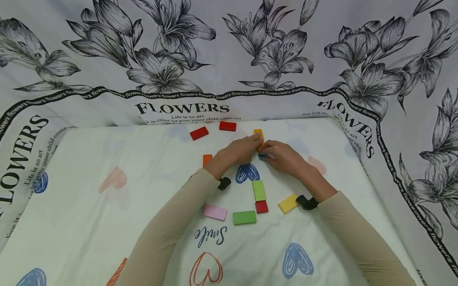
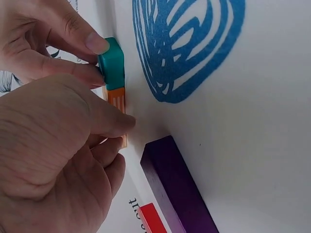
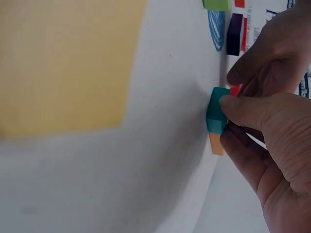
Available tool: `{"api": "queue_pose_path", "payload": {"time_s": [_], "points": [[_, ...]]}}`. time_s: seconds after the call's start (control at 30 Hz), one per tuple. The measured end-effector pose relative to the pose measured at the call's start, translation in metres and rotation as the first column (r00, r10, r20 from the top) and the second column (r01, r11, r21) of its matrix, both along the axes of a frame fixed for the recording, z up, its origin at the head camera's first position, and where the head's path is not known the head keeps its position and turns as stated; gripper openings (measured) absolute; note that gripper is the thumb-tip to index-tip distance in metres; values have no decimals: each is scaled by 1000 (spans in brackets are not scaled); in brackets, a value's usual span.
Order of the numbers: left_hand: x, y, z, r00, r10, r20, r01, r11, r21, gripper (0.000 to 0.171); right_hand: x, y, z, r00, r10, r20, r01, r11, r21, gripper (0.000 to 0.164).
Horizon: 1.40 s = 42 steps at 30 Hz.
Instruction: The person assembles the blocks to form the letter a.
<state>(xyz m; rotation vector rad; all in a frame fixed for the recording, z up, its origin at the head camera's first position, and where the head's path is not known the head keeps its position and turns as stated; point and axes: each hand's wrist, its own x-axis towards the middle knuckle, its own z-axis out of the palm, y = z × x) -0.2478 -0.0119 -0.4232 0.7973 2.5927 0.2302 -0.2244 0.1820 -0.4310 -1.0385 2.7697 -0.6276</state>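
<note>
My right hand (image 1: pixel 282 155) pinches a small teal block (image 2: pixel 114 63) between thumb and fingers. Directly against one end of it lies a yellow-orange block (image 1: pixel 258 133), flat on the sheet. My left hand (image 1: pixel 243 150) holds that yellow-orange block, thumb on one side and fingers on the other. In the right wrist view the right thumb presses the side of the teal block (image 3: pixel 217 110), and the left hand (image 3: pixel 272 58) is just beyond it. A dark purple block (image 2: pixel 175 184) lies close to the left hand; the left arm hides it in the head view.
Two red blocks (image 1: pixel 227 126) lie toward the back edge. An orange block (image 1: pixel 207 160) is partly covered by the left wrist. Nearer are a pink block (image 1: pixel 215 212), a green block (image 1: pixel 245 217), a light green block (image 1: pixel 259 190) touching a red one (image 1: pixel 261 206), and a yellow block (image 1: pixel 288 203).
</note>
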Motion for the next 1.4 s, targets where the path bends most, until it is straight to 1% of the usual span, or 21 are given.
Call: {"api": "queue_pose_path", "payload": {"time_s": [0.13, 0.23, 0.33, 0.43, 0.53, 0.67, 0.8, 0.93, 1.0, 1.13, 1.27, 1.33, 1.4], "points": [[-1, -2, -2, 1000, -7, -21, 8, 1000, 16, 67, -2, -2, -1, 1000, -5, 3, 5, 1000, 3, 27], [-1, -4, -5, 1000, -1, -28, 2, 1000, 30, 72, -3, -3, -2, 1000, -18, 5, 18, 1000, 9, 28], [1, -6, -6, 999, 24, -33, -22, 998, 58, 79, -3, -2, 2, 999, -40, 1, 40, 999, 16, 28], [5, -12, -3, 997, 68, -43, -64, 995, 78, 84, -4, -1, 7, 998, -67, -9, 67, 997, 23, 26], [12, -20, 2, 992, 111, -54, -105, 989, 101, 81, -5, 3, 12, 995, -99, -2, 99, 994, 52, 25], [24, -35, 8, 987, 151, -54, -142, 980, 141, 68, -5, 9, 18, 990, -137, 42, 131, 985, 111, 27], [37, -52, 11, 979, 192, -68, -179, 971, 161, 61, -6, 13, 18, 983, -162, 82, 151, 981, 123, 33], [49, -69, 12, 970, 233, -76, -217, 960, 177, 56, -6, 13, 17, 980, -164, 117, 150, 982, 115, 38], [55, -75, 14, 964, 257, -69, -239, 951, 198, 54, -5, 11, 16, 979, -158, 132, 145, 984, 105, 39], [64, -82, 18, 957, 283, -65, -262, 937, 233, 53, -3, 7, 12, 977, -155, 144, 145, 986, 79, 39], [74, -88, 25, 952, 300, -64, -276, 928, 249, 54, -2, 5, 3, 975, -155, 161, 146, 987, 67, 41], [77, -91, 28, 948, 309, -78, -280, 925, 257, 54, -2, 5, 0, 979, -137, 154, 128, 990, 67, 42], [77, -94, 31, 944, 316, -96, -282, 922, 266, 54, -2, 5, -1, 983, -117, 141, 108, 992, 69, 43]]}}
